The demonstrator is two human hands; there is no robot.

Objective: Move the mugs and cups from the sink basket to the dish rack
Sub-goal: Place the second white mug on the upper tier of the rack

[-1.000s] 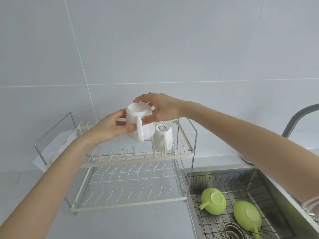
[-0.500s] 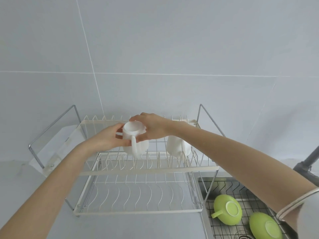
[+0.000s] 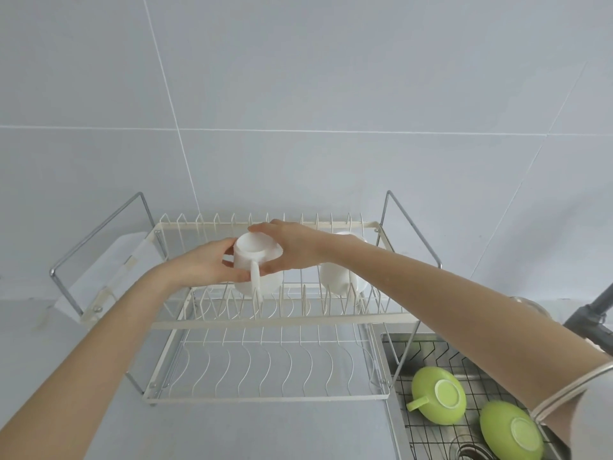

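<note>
Two white mugs, two green cups, one rack

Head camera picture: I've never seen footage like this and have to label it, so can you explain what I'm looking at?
There is no machine here. A camera worn on a person's head looks forward and down at their two bare arms. The left hand and right hand together hold a white mug, base up, over the upper tier of a two-tier dish rack on the counter. Another white mug already stands upside down there. In the sink basket at lower right, two green cups lie upside down, waiting.
</note>
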